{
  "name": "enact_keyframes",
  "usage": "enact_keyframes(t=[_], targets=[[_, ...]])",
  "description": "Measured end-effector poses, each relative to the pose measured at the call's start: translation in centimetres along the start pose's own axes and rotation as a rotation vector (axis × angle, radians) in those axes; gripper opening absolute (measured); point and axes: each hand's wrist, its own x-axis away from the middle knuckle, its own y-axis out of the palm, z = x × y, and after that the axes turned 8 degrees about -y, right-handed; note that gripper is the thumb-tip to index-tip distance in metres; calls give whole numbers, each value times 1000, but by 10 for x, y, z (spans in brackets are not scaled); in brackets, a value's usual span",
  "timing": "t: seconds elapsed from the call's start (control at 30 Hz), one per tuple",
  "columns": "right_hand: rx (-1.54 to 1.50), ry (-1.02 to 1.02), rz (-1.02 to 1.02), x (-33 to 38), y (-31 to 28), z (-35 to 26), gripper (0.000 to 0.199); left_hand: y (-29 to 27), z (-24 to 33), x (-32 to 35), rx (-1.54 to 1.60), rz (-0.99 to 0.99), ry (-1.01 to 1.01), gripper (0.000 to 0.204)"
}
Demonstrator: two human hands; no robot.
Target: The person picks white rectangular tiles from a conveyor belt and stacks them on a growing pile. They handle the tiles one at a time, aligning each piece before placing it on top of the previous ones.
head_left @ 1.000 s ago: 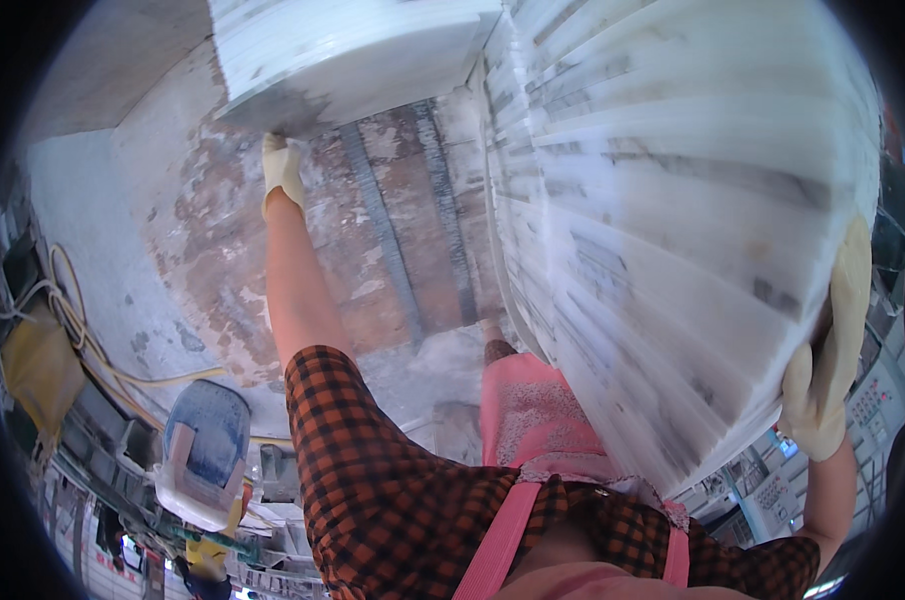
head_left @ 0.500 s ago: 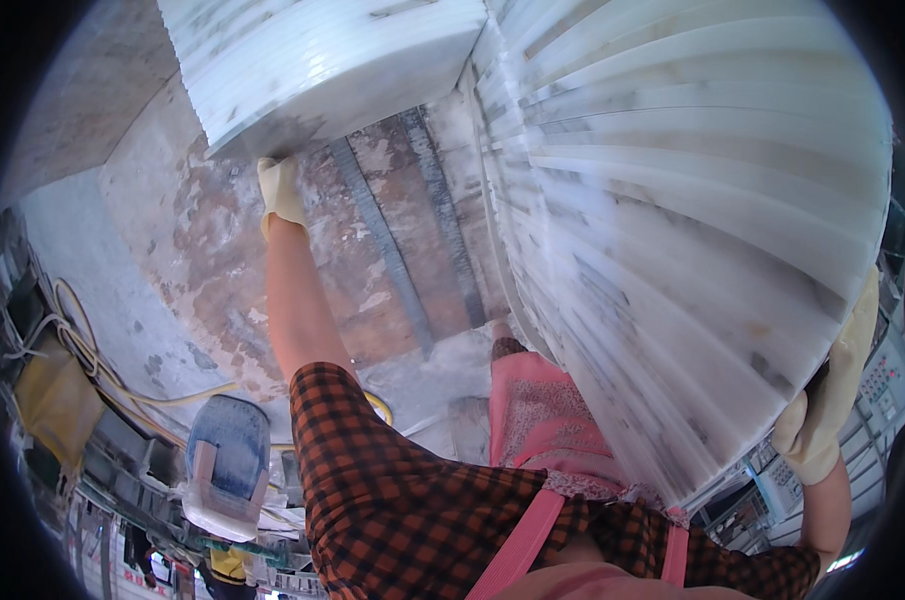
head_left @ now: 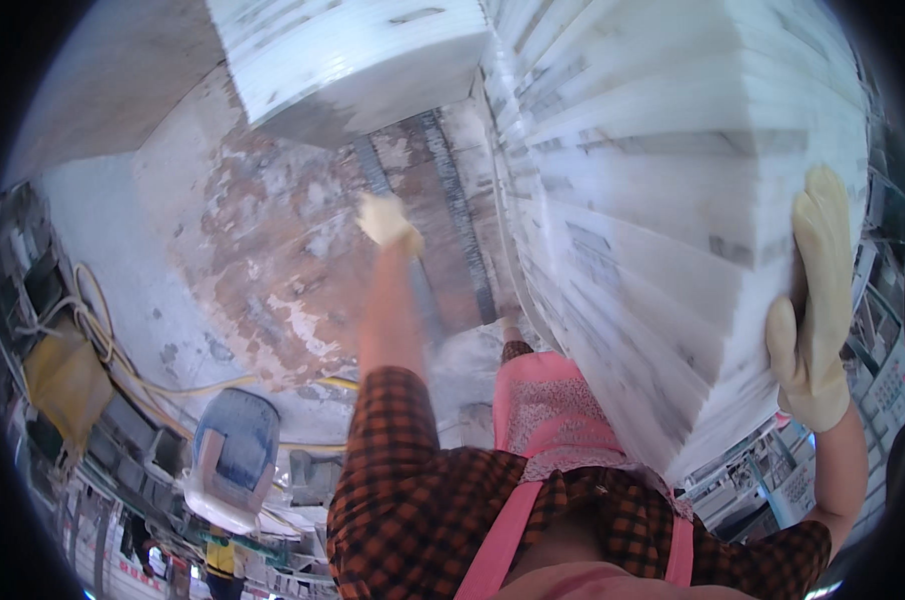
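A tall stack of white, grey-veined stone-like slabs (head_left: pixel 653 230) fills the right side, its layered edges facing me. My right hand (head_left: pixel 818 310), in a cream rubber glove, rests against the outer right side of this stack, fingers stretched out and thumb apart. My left hand (head_left: pixel 388 220), in a matching glove, is smeared by motion, so its fingers cannot be read. It hangs over a stained brownish surface (head_left: pixel 273 240), near a dark strip (head_left: pixel 453 210) that runs across it. Beyond it stands a second stack of white slabs (head_left: pixel 363 60), apart from the hand.
A blue-seated chair (head_left: pixel 238 440) stands at the lower left. Yellowish hoses (head_left: pixel 163 385) trail over the floor beside a yellow-brown cloth or bag (head_left: pixel 68 385). Farther off at the bottom left is a person in yellow and dark clothes (head_left: pixel 223 565).
My left hand has left the lower edge of the far stack and moved right and nearer to me. My right hand has shifted up along the near stack, its fingers now straightened.
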Motion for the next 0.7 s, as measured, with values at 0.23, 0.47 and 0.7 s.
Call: enact_keyframes(t=[0.23,0.47,0.7], targets=[[-77,-58,197,0,-2,-15,45,-60,-79,279,122,-490,-86,35],[-116,-209,482,14,12,-11,44,-158,-168,291,100,-198,-289,33],[-75,-354,597,47,21,-17,47,-240,-247,383,459,216,-512,32]])
